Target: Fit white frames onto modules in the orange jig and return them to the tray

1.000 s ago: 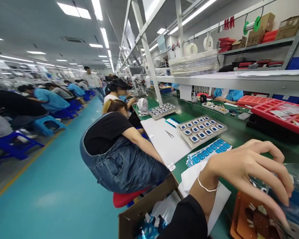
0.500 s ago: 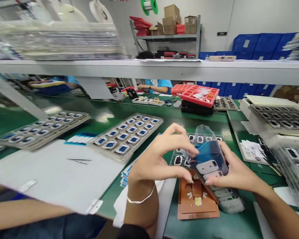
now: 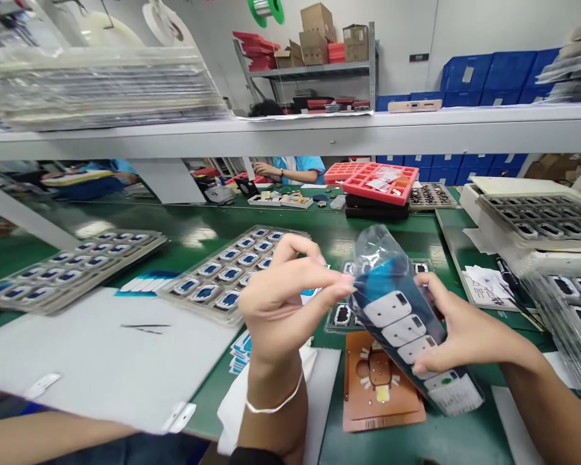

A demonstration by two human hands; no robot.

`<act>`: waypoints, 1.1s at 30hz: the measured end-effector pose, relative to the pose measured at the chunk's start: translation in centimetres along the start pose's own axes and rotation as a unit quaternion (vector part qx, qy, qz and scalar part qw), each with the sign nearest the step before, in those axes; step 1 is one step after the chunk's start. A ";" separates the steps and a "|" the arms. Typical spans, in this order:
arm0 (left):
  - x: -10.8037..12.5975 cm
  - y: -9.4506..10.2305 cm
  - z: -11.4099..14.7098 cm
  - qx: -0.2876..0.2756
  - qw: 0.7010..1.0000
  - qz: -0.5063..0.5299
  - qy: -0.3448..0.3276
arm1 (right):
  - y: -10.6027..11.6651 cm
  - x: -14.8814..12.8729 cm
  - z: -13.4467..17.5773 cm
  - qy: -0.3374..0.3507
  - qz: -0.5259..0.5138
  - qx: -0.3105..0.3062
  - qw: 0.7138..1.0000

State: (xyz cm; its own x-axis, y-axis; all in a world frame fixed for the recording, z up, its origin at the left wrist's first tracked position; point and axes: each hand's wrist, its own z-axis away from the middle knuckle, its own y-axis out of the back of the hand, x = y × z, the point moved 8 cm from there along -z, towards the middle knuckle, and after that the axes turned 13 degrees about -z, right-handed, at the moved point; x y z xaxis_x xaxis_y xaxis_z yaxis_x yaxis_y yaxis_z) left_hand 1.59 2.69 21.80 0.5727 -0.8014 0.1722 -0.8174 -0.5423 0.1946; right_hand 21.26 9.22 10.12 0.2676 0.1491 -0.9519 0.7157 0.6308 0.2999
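In my right hand [image 3: 459, 329] is a clear plastic bag [image 3: 401, 316] of blue-backed sheets with white rounded stickers. Its mouth points up and away from me, and a white label shows at its lower end. The thumb and forefinger of my left hand [image 3: 290, 297] are pinched together at the bag's upper left edge. Below the bag lies an orange-brown fixture plate [image 3: 363, 413], partly covered by it. Behind the bag is a clear tray [image 3: 341, 316] of white-framed parts, mostly hidden.
Trays of blue-centred parts [image 3: 230, 274] stand to the left, near a white mat [image 3: 101, 349] with tweezers [image 3: 145, 328]. Blue sticker sheets [image 3: 241, 352] lie beside my left wrist. Stacked clear trays [image 3: 566, 323] are at right. A white shelf [image 3: 319, 139] crosses ahead; a co-worker [image 3: 297, 168] sits beyond.
My left finger and thumb have closed from a wide spread into a pinch at the bag's edge. The bag has turned more upright, with more of its stickers showing.
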 end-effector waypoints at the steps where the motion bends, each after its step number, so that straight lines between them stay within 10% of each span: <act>1: -0.3 0.4 0.1 0.027 1.000 -0.002 0.010 | 0.7 -0.4 0.2 0.011 0.002 0.027 1.000; 4: -1.0 0.8 0.3 0.037 0.999 0.010 0.029 | 3.2 -2.4 1.4 0.097 0.035 0.119 0.987; 10: -1.7 -1.9 0.4 -0.200 0.978 0.031 0.056 | 5.5 -4.9 3.4 0.211 0.240 0.211 0.924; 17: -3.2 -3.1 0.3 -0.201 0.978 -0.050 0.010 | 3.8 -6.0 3.4 0.300 0.432 0.258 0.811; 33: -4.8 -2.3 0.9 -0.200 0.976 -0.068 0.053 | 3.1 -6.9 4.0 0.392 0.494 0.326 0.704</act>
State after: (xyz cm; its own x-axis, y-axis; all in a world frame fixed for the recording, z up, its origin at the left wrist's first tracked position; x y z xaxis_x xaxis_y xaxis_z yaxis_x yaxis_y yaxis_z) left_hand 0.69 7.52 19.63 0.6949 -0.6866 0.2136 -0.6554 -0.4826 0.5810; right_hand 24.21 7.06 17.86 0.5875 0.8056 0.0767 0.6424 -0.5219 0.5612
